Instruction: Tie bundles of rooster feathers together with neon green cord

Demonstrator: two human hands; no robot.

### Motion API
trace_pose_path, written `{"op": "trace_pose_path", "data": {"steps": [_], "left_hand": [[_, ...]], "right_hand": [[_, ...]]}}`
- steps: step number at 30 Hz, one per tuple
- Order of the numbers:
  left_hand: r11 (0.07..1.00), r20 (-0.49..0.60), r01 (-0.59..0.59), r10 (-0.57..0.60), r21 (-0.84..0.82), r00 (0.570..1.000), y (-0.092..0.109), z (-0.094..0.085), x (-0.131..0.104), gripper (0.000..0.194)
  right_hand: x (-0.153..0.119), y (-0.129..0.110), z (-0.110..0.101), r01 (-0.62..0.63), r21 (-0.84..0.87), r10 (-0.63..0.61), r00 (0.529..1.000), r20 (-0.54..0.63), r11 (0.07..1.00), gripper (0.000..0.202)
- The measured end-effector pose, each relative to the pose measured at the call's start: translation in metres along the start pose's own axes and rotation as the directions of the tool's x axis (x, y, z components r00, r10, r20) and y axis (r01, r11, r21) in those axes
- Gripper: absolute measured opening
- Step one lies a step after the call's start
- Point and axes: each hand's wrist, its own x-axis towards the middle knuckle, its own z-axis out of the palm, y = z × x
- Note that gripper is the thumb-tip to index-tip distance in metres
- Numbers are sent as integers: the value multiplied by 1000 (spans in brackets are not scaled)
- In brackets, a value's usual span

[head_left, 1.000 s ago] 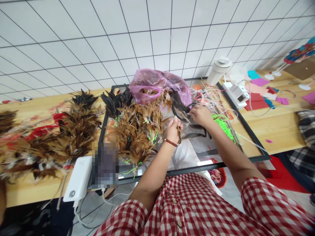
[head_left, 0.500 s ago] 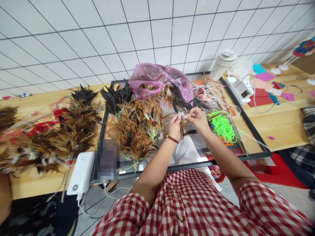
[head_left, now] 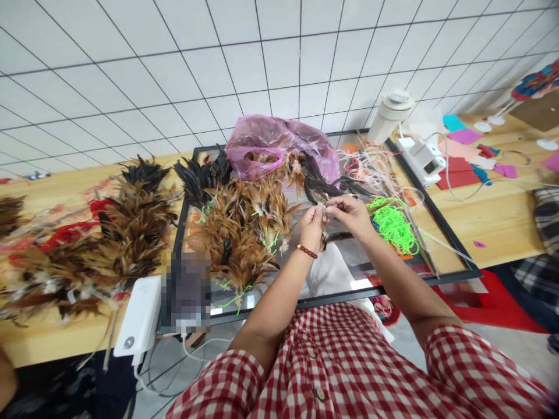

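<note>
My left hand (head_left: 311,228), with a beaded bracelet (head_left: 307,251) at the wrist, is closed in a pinch on a small feather bunch (head_left: 324,240). Its pale, fluffy end shows at the fingertips, and brown tips hang below. Close against it, my right hand (head_left: 353,216) has thumb and forefinger pressed together at that pale end; whatever they pinch is too small to make out. Left of my hands lie brown feather bunches (head_left: 236,233), some tied with green cord. A bright green cord pile (head_left: 393,227) lies right of my right hand. Black feathers (head_left: 317,180) lie just beyond both hands.
A pink plastic bag (head_left: 301,137) stands behind the feathers on a black-framed glass panel (head_left: 454,241). White-red strings (head_left: 367,169), a white bottle (head_left: 390,116) and a power strip (head_left: 421,160) are at right. More feather bunches (head_left: 135,227), a power bank (head_left: 140,314) and a blurred-out item (head_left: 186,291) are left.
The view has shifted slightly. Both hands stay together at the feather bunch's pale end, with the right fingers slightly repositioned.
</note>
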Motion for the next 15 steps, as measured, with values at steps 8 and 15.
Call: {"op": "trace_pose_path", "data": {"steps": [8,15], "left_hand": [[993,107,21,-33,112,994,2,0,-4,39],[983,173,182,-179,-2,968,4,1,-7,29]], "right_hand": [[1,-7,-3,-35,82,29,996,81,996,39],[5,-6,-15,-179,112,148,960,239,977,41]]}}
